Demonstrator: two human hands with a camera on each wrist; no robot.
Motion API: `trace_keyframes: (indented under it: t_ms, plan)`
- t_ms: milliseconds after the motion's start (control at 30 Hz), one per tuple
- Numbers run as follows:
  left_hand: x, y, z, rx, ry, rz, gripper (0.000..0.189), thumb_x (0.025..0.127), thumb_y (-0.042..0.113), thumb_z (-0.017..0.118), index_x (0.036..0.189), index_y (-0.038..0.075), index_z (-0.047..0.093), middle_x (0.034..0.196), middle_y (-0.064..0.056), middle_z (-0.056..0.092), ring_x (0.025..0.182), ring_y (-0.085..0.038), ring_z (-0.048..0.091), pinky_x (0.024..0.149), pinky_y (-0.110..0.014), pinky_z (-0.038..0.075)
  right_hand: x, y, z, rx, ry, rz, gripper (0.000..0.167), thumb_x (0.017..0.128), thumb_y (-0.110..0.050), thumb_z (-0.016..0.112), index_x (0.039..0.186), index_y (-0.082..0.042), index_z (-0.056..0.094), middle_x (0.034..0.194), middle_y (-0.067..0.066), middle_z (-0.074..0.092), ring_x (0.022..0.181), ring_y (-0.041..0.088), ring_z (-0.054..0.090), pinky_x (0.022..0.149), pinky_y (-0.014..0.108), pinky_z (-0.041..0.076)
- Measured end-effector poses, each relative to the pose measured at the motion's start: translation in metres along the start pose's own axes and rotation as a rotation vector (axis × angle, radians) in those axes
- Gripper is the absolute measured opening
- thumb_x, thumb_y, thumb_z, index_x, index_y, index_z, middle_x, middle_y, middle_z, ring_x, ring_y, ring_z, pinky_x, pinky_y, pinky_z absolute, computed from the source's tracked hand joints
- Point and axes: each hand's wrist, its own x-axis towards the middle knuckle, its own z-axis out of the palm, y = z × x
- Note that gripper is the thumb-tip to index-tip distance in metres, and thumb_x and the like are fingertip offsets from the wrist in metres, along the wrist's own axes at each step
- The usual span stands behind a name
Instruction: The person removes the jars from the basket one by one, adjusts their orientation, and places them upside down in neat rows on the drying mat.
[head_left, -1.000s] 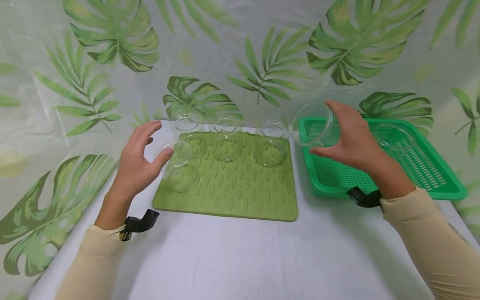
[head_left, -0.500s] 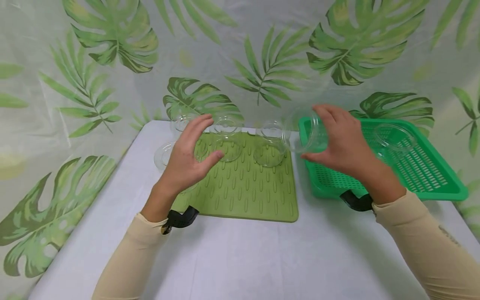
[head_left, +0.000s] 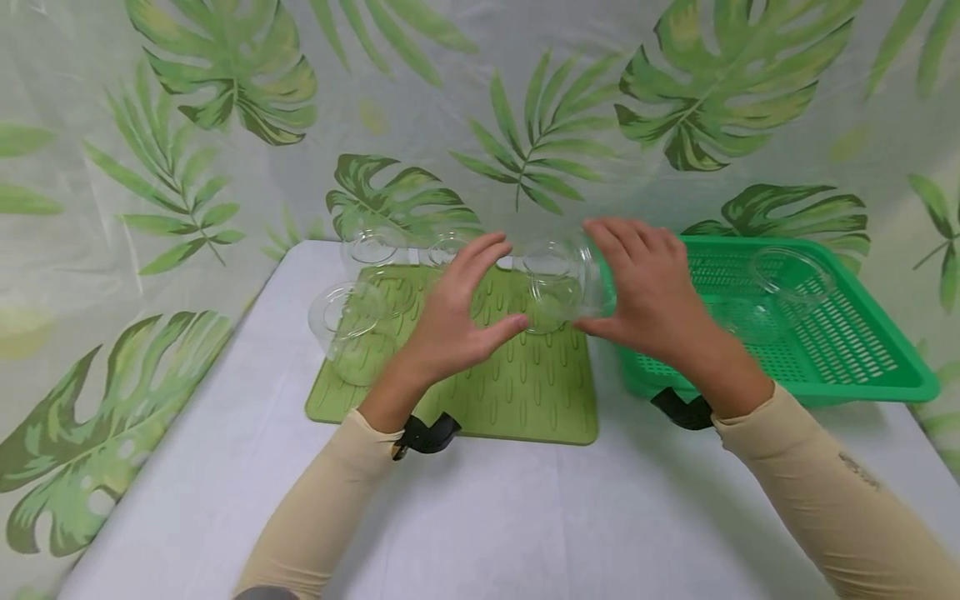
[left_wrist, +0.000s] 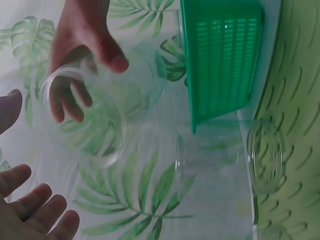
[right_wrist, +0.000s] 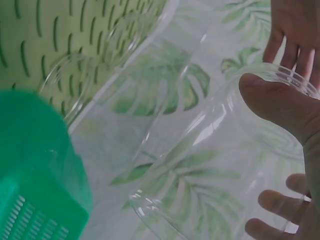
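Observation:
My right hand grips a clear cup round its side, thumb on one side and fingers on the other. It is tilted in the air over the right edge of the green mat, its mouth towards my left hand. My left hand, thumb and fingers spread, faces that mouth across a gap and holds nothing. Several clear cups stand on the mat, seemingly upside down: a front-left cup, a back-left cup and others in the back row. The held cup overlaps the rightmost one in the head view.
A green slotted basket stands right of the mat, with another clear cup inside. A white cloth covers the table. A leaf-patterned curtain hangs close behind.
My left hand has moved right, from beside the front-left cup towards the held cup. My right hand has carried its cup left, from the basket's edge to the mat's right side.

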Motion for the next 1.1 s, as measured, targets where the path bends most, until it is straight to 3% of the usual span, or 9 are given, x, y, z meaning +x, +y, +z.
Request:
trace_keyframes:
  t_ms: [133,400,833,1100]
  plan:
    - [0.005,0.0,0.012,-0.015,0.003,0.005,0.079,0.079,0.024,0.084,0.144,0.001,0.046,0.152,-0.016,0.042,0.143,-0.028,0.041,0.119,-0.043,0.036,0.004,-0.007,0.005,-0.026,0.034,-0.046,0.113,0.053,-0.036,0.099,0.145,-0.001,0.043,0.141,0.02,0.049,0.128,0.042,0.044,0.102,0.068,0.035]
    - [0.005,0.0,0.021,0.012,-0.006,-0.007,0.083,0.077,0.024,0.086,0.145,0.001,0.044,0.153,-0.018,0.04,0.144,-0.031,0.038,0.119,-0.048,0.034,0.007,-0.019,0.016,-0.088,0.066,-0.127,0.102,0.063,-0.053,0.09,0.142,-0.004,0.047,0.137,0.019,0.054,0.124,0.041,0.048,0.099,0.067,0.039]
    - [0.005,-0.007,0.027,-0.041,-0.053,-0.005,0.087,0.074,0.021,0.088,0.146,0.003,0.041,0.152,-0.018,0.037,0.143,-0.031,0.037,0.117,-0.049,0.038,0.004,-0.024,0.016,-0.1,0.062,-0.131,0.107,0.06,-0.055,0.091,0.143,-0.004,0.047,0.137,0.02,0.053,0.124,0.041,0.048,0.1,0.063,0.04]
    - [0.005,-0.008,0.026,-0.105,-0.063,-0.017,0.089,0.073,0.018,0.088,0.147,0.007,0.04,0.15,-0.016,0.036,0.134,-0.028,0.042,0.092,-0.044,0.053,0.002,-0.027,0.014,-0.085,0.047,-0.121,0.106,0.063,-0.054,0.089,0.145,-0.004,0.045,0.139,0.02,0.052,0.126,0.042,0.047,0.101,0.063,0.039]
